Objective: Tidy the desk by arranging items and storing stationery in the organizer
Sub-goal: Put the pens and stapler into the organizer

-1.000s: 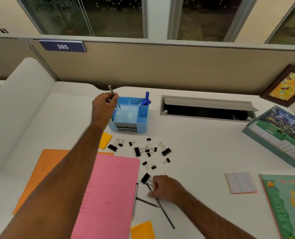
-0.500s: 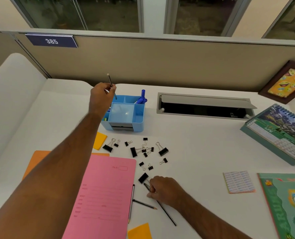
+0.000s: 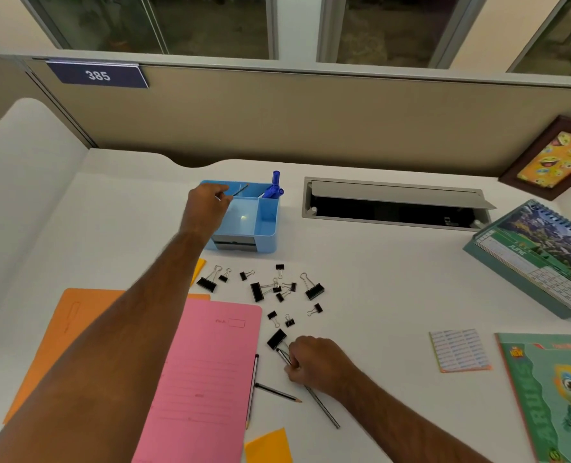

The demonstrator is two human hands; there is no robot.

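Head view: our left hand [image 3: 207, 203] pinches a pencil [image 3: 240, 190] over the blue organizer [image 3: 265, 225]; nearer us, our right hand [image 3: 317, 362] grips another pencil [image 3: 322, 407].

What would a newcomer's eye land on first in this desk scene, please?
Probably the pink folder at lower centre, then the black binder clips scattered before the blue organizer. The left hand lowers a pencil into the organizer; the right hand grips another pencil on the desk.
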